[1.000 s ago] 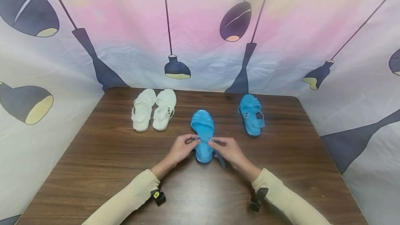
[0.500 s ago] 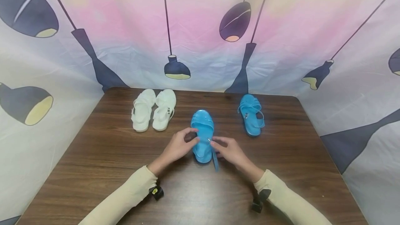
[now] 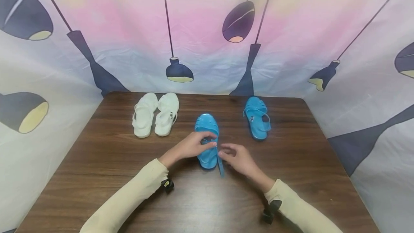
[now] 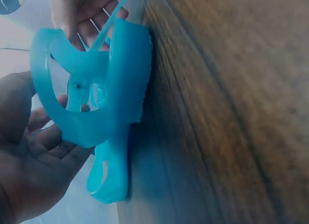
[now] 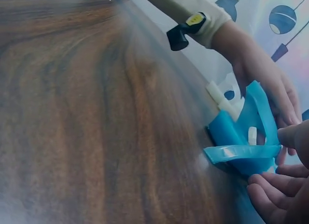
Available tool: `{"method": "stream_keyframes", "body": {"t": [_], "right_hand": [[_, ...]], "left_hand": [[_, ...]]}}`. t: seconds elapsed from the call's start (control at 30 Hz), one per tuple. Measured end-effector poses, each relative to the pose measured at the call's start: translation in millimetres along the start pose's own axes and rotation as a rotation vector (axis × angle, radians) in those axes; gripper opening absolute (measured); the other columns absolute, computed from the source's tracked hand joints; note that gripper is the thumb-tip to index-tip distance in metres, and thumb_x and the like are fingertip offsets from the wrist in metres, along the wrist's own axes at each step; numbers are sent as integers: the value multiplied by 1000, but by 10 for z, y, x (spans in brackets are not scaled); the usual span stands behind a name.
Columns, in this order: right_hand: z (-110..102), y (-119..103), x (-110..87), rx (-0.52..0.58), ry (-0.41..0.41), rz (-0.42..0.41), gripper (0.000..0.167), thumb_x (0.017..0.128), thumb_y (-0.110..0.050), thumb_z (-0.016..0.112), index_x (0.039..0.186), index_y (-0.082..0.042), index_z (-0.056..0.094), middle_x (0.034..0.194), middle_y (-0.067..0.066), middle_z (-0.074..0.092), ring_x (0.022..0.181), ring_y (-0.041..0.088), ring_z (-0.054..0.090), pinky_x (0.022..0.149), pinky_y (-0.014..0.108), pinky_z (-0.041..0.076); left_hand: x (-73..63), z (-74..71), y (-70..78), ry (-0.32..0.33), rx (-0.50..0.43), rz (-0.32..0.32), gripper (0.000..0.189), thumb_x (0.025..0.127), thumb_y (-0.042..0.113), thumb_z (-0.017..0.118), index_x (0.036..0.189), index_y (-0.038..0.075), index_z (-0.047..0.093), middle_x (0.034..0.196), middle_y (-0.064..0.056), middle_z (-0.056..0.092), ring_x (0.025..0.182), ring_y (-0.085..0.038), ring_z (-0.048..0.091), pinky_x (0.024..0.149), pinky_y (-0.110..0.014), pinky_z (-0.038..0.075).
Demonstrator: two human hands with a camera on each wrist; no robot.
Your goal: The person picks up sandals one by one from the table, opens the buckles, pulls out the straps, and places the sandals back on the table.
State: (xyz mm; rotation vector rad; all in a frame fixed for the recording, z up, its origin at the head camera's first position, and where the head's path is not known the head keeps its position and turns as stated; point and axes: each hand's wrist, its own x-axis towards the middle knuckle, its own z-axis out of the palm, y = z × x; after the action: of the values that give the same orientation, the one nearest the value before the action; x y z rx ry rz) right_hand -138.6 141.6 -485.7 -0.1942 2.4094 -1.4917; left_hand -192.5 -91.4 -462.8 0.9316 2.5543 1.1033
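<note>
A blue sandal lies at the middle of the table, toe pointing away, its loose strap hanging out at the right side. Across the sandal reaches my left hand, thumb and fingertips close together at the right-side strap. I cannot tell whether they pinch it. Right beside the sandal is my right hand, fingers loosely bent, thumb tip right at the strap. In the left wrist view, the heel of the blue sandal hides part of the left fingers. The right wrist view shows the strap sticking out below the right thumb.
A second blue sandal stands at the back right of the brown wooden table. Two white sandals, one on the left and one on the right, sit together at the back left. A printed curtain hangs behind the table.
My left hand has let go at the sandal's left side and moved right across it to the other strap. My right hand has drawn back slightly, its fingers loosened. The head view has shifted a little.
</note>
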Motion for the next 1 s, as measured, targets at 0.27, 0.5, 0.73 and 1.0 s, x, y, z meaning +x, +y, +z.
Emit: {"method": "stream_keyframes", "body": {"t": [0.27,0.5,0.73,1.0], "right_hand": [[35,38,38,-36,1,-14,40,96,-38,72,127,-13,69,99,1,76,83,16,70,70,34,59],[41,37,76,6,17,10,31,96,-35,73,116,-12,73,92,0,74,83,17,68,73,34,57],[50,15,118,2,25,11,22,95,-32,74,106,-13,75,90,1,73,82,18,67,73,34,57],[52,5,173,19,20,11,17,94,-27,75,103,-12,75,91,0,73,83,18,67,73,34,58]], "left_hand": [[106,-20,-52,-148,-36,24,35,102,28,65,129,5,68,121,-3,72,113,-15,65,97,-35,54],[128,-49,-30,-204,-31,-18,31,97,20,72,125,5,71,122,-5,72,118,-21,65,101,-40,53],[122,-24,-34,-168,-13,-30,24,91,14,79,114,11,76,111,1,75,111,-18,66,99,-39,53],[95,17,-52,-123,-24,-12,24,90,15,79,113,11,76,110,0,76,109,-17,68,98,-37,53]]}}
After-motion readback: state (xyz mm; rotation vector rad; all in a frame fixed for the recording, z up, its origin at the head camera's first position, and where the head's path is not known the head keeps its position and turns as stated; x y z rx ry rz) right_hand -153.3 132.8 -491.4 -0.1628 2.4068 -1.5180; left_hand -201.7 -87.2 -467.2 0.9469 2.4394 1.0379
